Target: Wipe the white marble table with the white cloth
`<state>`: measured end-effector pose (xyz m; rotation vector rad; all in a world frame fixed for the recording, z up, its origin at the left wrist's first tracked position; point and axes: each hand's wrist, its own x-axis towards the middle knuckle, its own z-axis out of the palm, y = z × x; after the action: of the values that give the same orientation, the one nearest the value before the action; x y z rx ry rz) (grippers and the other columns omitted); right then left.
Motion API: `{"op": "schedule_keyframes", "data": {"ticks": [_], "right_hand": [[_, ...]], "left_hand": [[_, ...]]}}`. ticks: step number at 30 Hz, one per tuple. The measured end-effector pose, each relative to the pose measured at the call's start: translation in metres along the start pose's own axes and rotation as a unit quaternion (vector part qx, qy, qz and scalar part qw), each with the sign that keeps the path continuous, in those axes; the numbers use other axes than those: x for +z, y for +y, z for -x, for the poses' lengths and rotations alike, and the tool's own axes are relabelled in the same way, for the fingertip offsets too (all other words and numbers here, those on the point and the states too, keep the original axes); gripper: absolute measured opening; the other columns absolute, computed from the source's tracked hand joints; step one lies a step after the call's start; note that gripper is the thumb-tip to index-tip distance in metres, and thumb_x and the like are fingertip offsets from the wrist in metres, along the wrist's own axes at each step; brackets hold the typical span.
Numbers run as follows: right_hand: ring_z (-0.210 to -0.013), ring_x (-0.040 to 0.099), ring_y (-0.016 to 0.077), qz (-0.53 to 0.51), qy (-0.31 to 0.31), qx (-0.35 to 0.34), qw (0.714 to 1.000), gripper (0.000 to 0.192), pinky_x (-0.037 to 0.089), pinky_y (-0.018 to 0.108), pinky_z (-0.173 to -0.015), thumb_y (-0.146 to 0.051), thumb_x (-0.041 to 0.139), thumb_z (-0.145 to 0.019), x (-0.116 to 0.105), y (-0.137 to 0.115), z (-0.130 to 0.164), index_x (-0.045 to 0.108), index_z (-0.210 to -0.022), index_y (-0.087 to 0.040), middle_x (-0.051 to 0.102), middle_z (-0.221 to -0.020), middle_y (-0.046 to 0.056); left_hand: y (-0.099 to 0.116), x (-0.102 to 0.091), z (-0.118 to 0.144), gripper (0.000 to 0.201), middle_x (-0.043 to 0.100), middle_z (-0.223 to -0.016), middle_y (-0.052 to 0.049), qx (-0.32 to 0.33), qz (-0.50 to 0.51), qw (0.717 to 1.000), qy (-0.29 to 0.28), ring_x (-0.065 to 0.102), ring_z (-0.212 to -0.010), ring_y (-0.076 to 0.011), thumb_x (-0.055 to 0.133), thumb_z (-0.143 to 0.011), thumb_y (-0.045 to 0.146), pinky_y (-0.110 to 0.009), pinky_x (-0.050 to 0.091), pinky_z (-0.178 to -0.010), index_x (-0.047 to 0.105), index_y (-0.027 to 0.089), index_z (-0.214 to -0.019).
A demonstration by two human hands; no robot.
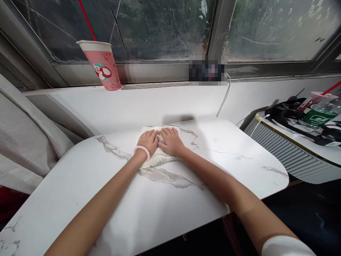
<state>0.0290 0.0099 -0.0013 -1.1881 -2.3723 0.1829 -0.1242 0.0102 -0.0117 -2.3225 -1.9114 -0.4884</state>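
Note:
A cream-white cloth (157, 161) with a scalloped edge lies on the white marble-patterned table (112, 199), near its far side. My left hand (149, 139) rests flat on the cloth, fingers stretched out, with a pink coiled band (144, 149) around the wrist. Beside it, my right hand (169, 140) also presses flat on the cloth, its thumb side touching or nearly touching the left hand. Much of the cloth is hidden under both hands, and neither hand grips it.
A pink paper cup (105, 67) with a red straw stands on the window ledge. A blurred-out object (207, 70) sits there too, near a white cable (225, 96). At right, a ribbed cabinet (290, 153) carries a green-labelled bottle (319, 115). A pale curtain (26, 131) hangs at left.

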Motion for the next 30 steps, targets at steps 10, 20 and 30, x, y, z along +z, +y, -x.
{"op": "schedule_keyframes", "data": {"ticks": [10,20,30], "right_hand": [[-0.129,0.043,0.0259,0.009,-0.006,-0.02,1.0,0.038,0.02,0.047,-0.115,-0.029,0.046,-0.093,0.023,0.006,-0.061,0.053,-0.128,-0.015,0.055,-0.136,0.012],[-0.122,0.047,0.0256,0.013,0.002,-0.008,1.0,0.033,0.027,0.044,-0.11,-0.033,0.045,-0.094,0.038,0.003,-0.088,0.055,-0.122,-0.018,0.06,-0.127,0.01],[-0.127,0.044,0.0249,-0.002,-0.009,-0.06,0.998,0.036,0.022,0.046,-0.115,-0.028,0.047,-0.093,0.03,-0.006,-0.071,0.055,-0.126,-0.015,0.057,-0.133,0.012]], "left_hand": [[-0.045,0.006,-0.039,0.044,0.058,-0.139,-0.011,-0.034,0.013,0.999,0.013,0.051,-0.13,-0.0256,0.033,-0.094,0.026,-0.042,0.037,-0.111,0.059,0.016,-0.129],[-0.067,0.0,-0.052,0.045,0.063,-0.131,-0.011,-0.042,0.035,0.999,0.0,0.056,-0.123,-0.0268,0.033,-0.093,0.027,-0.041,0.04,-0.108,0.062,0.015,-0.125],[-0.057,-0.003,-0.025,0.044,0.057,-0.14,-0.011,-0.061,0.0,0.998,0.017,0.05,-0.131,-0.0261,0.033,-0.094,0.026,-0.044,0.035,-0.112,0.058,0.017,-0.129]]}}
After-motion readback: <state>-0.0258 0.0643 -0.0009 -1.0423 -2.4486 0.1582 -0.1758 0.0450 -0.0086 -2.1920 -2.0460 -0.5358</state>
